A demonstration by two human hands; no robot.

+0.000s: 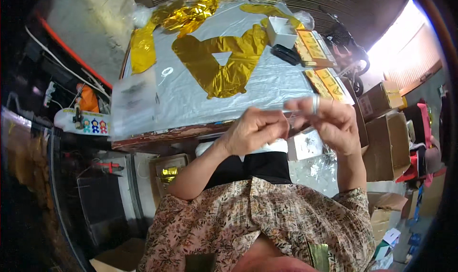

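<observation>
My left hand [257, 131] is closed in front of the table's near edge, fingers curled and thumb pressed to them. Whatever it pinches is too small to make out. Close by on the right, my right hand [331, 124] has bent fingers pointing toward the left one, with a pale band round one finger. Motion blurs its fingertips, so I cannot tell if they grip anything. Beyond both hands, a flat gold foil balloon [231, 78], shaped like a letter with a triangular hole, lies on the covered table [186, 105].
Crumpled gold foil [191, 14] and another gold piece [143, 50] lie at the far left. A small white ring of cord [166, 72] is nearby. On the right are an open white box [281, 32], a black object [286, 55] and yellow printed packs [329, 85]. Cardboard boxes [387, 145] stand beside the table.
</observation>
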